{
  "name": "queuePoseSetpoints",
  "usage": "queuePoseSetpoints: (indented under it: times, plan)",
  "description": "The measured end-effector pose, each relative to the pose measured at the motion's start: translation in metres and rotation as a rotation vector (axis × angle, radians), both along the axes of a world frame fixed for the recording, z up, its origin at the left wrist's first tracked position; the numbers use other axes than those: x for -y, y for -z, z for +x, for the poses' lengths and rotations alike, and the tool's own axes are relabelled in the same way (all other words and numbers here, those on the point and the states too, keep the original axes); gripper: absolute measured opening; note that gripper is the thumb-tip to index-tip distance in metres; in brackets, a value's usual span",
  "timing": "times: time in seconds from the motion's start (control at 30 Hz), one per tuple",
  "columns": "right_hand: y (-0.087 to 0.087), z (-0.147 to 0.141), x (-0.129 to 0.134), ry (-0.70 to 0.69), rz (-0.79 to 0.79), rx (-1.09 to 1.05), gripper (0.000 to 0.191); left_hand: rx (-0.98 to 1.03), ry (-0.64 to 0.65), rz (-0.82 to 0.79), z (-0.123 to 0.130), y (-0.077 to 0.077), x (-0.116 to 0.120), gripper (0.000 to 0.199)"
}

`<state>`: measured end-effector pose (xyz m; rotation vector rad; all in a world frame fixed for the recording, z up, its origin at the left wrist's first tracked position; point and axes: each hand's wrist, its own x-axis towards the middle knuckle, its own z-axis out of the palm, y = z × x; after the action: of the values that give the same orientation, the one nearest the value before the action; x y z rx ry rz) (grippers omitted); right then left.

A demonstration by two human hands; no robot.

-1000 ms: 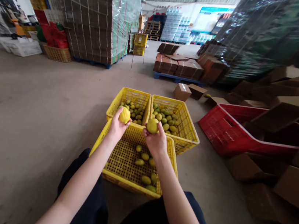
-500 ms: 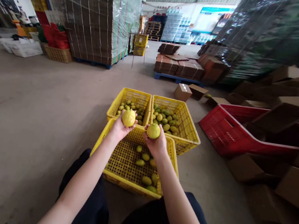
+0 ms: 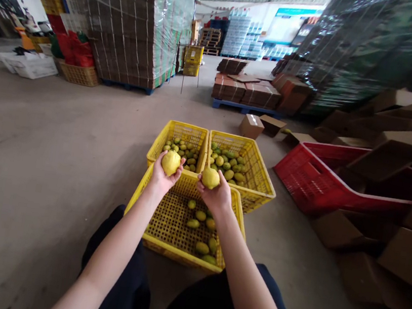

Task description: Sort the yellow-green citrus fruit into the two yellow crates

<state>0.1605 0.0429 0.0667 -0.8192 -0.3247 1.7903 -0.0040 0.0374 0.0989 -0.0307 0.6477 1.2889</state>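
My left hand (image 3: 163, 180) is closed around a bumpy yellow lemon (image 3: 170, 163), held above the near yellow crate (image 3: 166, 215). Another lemon (image 3: 211, 178), a little greener, rests in the closed fingers of my right hand (image 3: 220, 197) at about the same height. Several green-yellow lemons (image 3: 201, 248) lie in the right part of the near crate, some hidden by my right forearm. Behind it stand two more yellow crates side by side: the left crate (image 3: 156, 142) holds smaller lemons, the right crate (image 3: 260, 172) bigger ones.
On the right, a red crate (image 3: 294, 182) stands among loose cardboard boxes (image 3: 406, 254). A small carton (image 3: 252, 126) sits on the floor ahead. Farther off are a blue pallet (image 3: 231, 106) of flattened cartons and tall wrapped stacks (image 3: 125, 20).
My left hand has moved slightly left and turned its lemon. In my right hand the lemon has rolled so that its pointed end shows at the side. Both are still held.
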Motion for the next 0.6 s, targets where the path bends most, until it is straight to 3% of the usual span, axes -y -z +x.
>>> queuePoseSetpoints:
  times: [0.17,0.3,0.43,0.6]
  plan:
    - [0.009,0.001,-0.005,0.044,0.026,-0.017,0.032,-0.013,-0.011,0.031,0.005,0.007,-0.005,0.043]
    - [0.015,0.003,-0.007,0.051,0.038,0.011,0.037,-0.017,-0.02,0.088,0.007,0.007,-0.006,0.039]
    - [0.012,0.004,-0.005,0.061,0.0,0.004,0.045,-0.001,-0.02,0.105,0.01,0.002,-0.002,0.041]
    - [0.001,0.004,0.001,0.049,-0.027,0.013,0.016,-0.067,-0.004,0.048,0.011,0.001,-0.002,0.029]
